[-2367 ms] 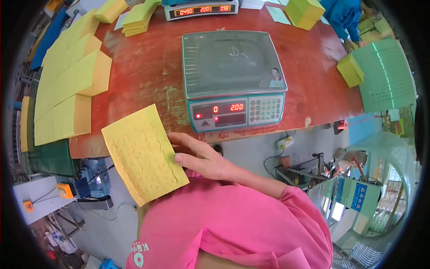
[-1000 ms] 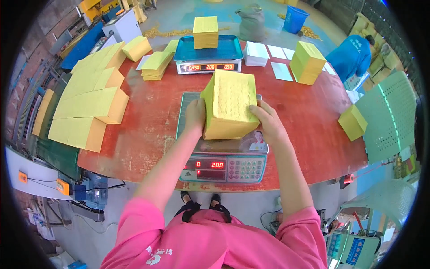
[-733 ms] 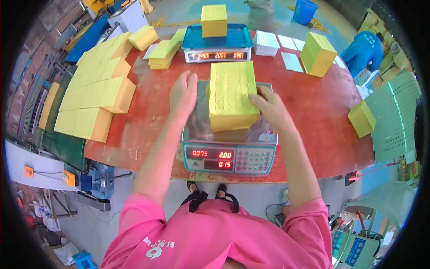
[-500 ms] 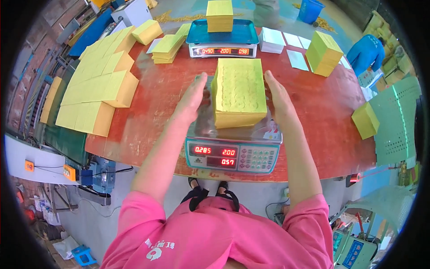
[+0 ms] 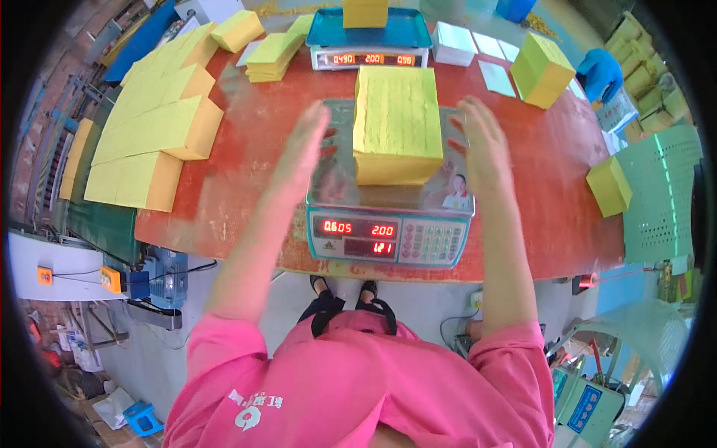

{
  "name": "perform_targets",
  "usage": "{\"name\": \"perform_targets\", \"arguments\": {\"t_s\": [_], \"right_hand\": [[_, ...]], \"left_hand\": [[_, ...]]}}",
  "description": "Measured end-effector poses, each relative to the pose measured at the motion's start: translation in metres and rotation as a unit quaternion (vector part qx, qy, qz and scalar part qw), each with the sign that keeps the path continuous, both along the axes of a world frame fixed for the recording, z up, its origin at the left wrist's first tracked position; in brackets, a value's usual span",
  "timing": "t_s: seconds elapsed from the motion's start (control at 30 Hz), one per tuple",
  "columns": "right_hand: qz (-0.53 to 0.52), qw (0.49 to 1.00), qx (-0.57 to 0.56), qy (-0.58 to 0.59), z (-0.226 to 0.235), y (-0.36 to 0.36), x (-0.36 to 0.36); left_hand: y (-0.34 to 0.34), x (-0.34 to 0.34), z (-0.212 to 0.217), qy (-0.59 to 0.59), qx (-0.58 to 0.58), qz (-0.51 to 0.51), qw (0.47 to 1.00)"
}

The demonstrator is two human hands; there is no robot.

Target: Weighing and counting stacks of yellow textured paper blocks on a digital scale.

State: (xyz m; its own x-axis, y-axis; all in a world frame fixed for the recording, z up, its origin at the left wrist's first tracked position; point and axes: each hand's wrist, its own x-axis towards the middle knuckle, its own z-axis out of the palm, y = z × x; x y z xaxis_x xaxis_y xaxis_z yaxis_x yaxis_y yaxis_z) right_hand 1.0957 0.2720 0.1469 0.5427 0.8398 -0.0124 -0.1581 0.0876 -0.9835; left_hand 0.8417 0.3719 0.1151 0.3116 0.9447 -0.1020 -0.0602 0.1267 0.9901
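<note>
A tall stack of yellow paper sheets [image 5: 396, 123] sits on the metal pan of a digital weighing scale [image 5: 388, 239], directly in front of me. Its red display is lit. My left hand [image 5: 308, 145], slightly blurred, hovers left of the stack by the pan's edge, fingers stretched out and nothing held. On the other side my right hand [image 5: 482, 134] is also open and apart from the paper, over the pan's right edge. Reflections of the fingers show on the shiny pan.
Behind stands a second scale [image 5: 369, 58] with a blue tray bearing yellow paper. Many yellow stacks [image 5: 153, 127] line the table's [image 5: 254, 168] left side. White paper [image 5: 452, 45] and another yellow stack [image 5: 543, 69] lie back right. A person in blue [image 5: 600, 75] bends beyond the table.
Both my hands have moved outward, away from the sides of the yellow stack. The figures on the near scale's display have risen. The whole view has shifted a little.
</note>
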Motion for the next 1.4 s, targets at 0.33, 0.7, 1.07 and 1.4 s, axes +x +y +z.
{"name": "perform_targets", "arguments": {"t_s": [0.33,0.7,1.07,1.4], "right_hand": [[0.064,0.997,-0.043,0.023,-0.057,-0.185,-0.039],[0.024,0.977,0.128,0.168,-0.021,-0.146,-0.101],[0.144,0.972,0.094,0.16,-0.026,-0.023,-0.249],[0.293,0.941,-0.017,0.167,-0.043,0.116,-0.395]], "left_hand": [[-0.116,-0.231,-0.057,0.194,-0.037,0.246,0.949],[-0.11,-0.265,-0.075,0.121,-0.063,0.278,0.951],[0.006,-0.382,-0.051,0.199,0.013,0.275,0.941],[0.237,-0.383,0.008,0.41,0.37,0.13,0.824]]}}
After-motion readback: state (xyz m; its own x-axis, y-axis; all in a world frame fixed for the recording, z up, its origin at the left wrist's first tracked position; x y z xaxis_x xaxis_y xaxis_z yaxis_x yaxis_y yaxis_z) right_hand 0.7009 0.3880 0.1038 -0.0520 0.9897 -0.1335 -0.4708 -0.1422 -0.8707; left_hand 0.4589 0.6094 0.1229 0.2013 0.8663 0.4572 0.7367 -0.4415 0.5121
